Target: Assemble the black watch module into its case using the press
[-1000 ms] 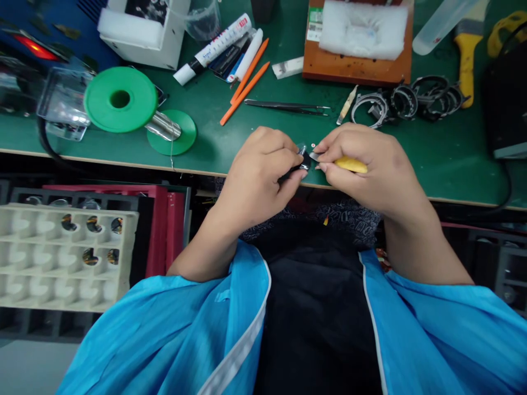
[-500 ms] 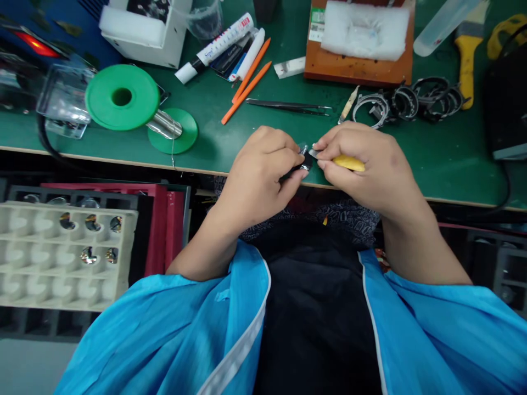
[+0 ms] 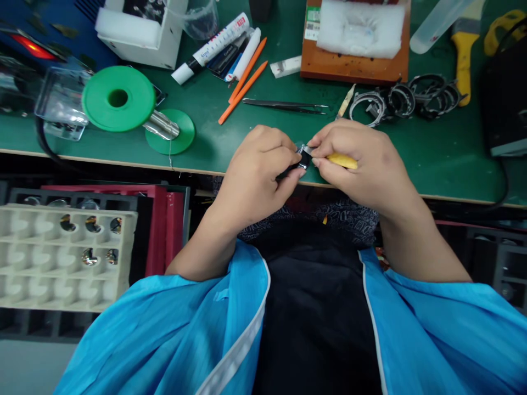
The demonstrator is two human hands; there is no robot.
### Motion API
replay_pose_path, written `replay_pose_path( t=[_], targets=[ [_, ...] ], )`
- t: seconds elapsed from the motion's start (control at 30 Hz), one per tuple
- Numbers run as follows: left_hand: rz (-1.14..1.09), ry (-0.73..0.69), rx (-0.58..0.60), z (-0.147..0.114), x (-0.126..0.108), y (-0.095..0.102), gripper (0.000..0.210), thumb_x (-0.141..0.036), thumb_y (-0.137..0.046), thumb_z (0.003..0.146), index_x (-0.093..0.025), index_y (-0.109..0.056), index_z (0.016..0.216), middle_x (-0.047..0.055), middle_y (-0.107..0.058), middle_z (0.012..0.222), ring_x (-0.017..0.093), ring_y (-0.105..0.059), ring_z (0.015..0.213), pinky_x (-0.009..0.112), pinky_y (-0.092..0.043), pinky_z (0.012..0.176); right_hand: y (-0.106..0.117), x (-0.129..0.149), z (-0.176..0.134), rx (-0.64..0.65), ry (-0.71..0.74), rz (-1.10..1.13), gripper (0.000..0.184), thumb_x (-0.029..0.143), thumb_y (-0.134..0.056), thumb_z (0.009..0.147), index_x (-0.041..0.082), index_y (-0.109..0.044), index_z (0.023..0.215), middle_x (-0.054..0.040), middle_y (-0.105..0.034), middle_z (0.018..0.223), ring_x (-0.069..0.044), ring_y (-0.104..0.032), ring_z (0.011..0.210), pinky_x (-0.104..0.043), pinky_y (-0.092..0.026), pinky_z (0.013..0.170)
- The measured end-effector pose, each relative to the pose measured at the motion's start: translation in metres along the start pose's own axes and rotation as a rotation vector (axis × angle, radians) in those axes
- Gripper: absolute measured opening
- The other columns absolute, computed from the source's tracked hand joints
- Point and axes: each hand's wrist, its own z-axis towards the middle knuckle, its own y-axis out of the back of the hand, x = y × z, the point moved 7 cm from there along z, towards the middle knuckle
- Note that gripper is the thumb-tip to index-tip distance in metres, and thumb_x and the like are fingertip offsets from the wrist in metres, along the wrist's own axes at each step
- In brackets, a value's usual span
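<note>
My left hand (image 3: 267,170) is closed on a small black part with shiny edges (image 3: 304,159), mostly covered by the fingers. My right hand (image 3: 354,159) pinches a yellow-handled blade tool (image 3: 342,160). Its short grey metal tip (image 3: 308,149) lies against or very close to the part. Both hands are over the front edge of the green bench. Beyond them lie black tweezers (image 3: 285,106) and a small pointed stick with a pale wrapped body (image 3: 345,102). Several black and silver rings (image 3: 369,108) sit behind my right hand.
A green solder spool (image 3: 138,99) stands at left. Orange sticks (image 3: 242,92) and a marker (image 3: 220,41) lie behind. White foam (image 3: 360,30) rests on a brown block (image 3: 354,69). A cream tray (image 3: 130,263) holds several shiny parts. A yellow-handled brush (image 3: 464,68) lies at right.
The blade's tip has come closer to the black part as my right hand moved slightly left. The whole view has shifted a little; my left hand keeps its grip.
</note>
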Motion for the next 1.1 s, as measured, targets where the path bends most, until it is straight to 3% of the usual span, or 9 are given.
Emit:
replay_pose_path(
  t=[0.5,0.6,0.8,1.0,1.1],
  targets=[
    [-0.004,0.131,0.065,-0.0015,0.0033,-0.0017,0.007,-0.028,-0.073,0.111,-0.029,-0.071,0.117,0.006,-0.081,0.117,0.028,-0.078,0.109,0.056,-0.064,0.095,-0.0025,-0.0013,0.0004,0.005,0.002,-0.008,0.019,0.016,-0.071,0.099,0.030,-0.070,0.088,-0.0041,-0.084,0.109,-0.031,-0.081,0.112,-0.052,-0.068,0.101],
    [0.015,0.060,0.022,-0.0004,-0.0023,0.0009,0.011,-0.029,-0.077,0.109,-0.028,-0.070,0.117,0.007,-0.081,0.114,0.027,-0.078,0.104,0.054,-0.065,0.088,-0.0022,-0.0014,0.0007,-0.001,0.005,-0.021,0.018,0.015,-0.070,0.099,0.030,-0.070,0.089,-0.0041,-0.084,0.110,-0.031,-0.081,0.114,-0.052,-0.068,0.100],
    [-0.040,0.077,0.039,-0.0006,0.0011,-0.0002,0.009,-0.026,-0.075,0.110,-0.026,-0.070,0.117,0.007,-0.081,0.117,0.028,-0.078,0.108,0.056,-0.064,0.092,-0.0005,0.0002,-0.0007,-0.040,0.027,0.019,0.019,0.016,-0.070,0.098,0.031,-0.070,0.087,-0.0043,-0.084,0.107,-0.031,-0.081,0.109,-0.052,-0.068,0.096],
    [-0.040,0.124,0.081,-0.0016,0.0040,-0.0014,0.020,-0.026,-0.072,0.110,-0.028,-0.065,0.129,0.005,-0.080,0.123,0.026,-0.075,0.114,0.054,-0.064,0.099,0.0055,-0.0019,-0.0029,-0.136,0.008,0.050,0.016,0.019,-0.073,0.099,0.031,-0.070,0.088,-0.0051,-0.084,0.104,-0.030,-0.081,0.105,-0.052,-0.069,0.096],
    [-0.035,0.161,0.043,-0.0018,0.0036,0.0009,0.034,-0.023,-0.077,0.106,-0.027,-0.061,0.135,0.006,-0.078,0.123,0.026,-0.074,0.112,0.052,-0.065,0.099,0.0054,-0.0045,-0.0038,-0.124,-0.003,0.043,0.015,0.020,-0.074,0.099,0.031,-0.071,0.089,-0.0068,-0.085,0.106,-0.031,-0.080,0.106,-0.051,-0.069,0.095]
  ],
)
